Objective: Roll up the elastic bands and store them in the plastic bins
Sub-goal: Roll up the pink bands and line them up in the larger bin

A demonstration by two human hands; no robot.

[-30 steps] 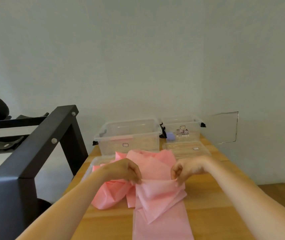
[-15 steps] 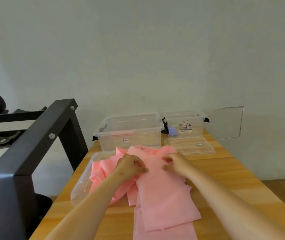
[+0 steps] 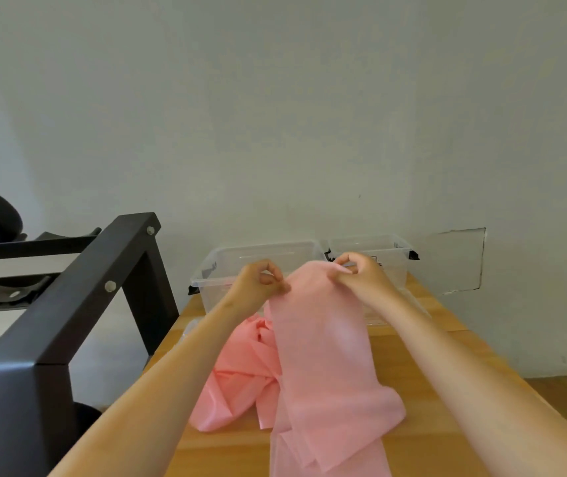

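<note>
We count two bins at the far edge of the table: larger bin left, smaller bin right. The fingers of the left hand and right hand pinch one pink band by its top edge, held up. Bare wood lies right; a black frame stands left.

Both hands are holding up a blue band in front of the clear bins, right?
No, the band is pink, not blue. The head view shows the left hand and the right hand pinching its top edge, holding it up in front of the clear bins.
</note>
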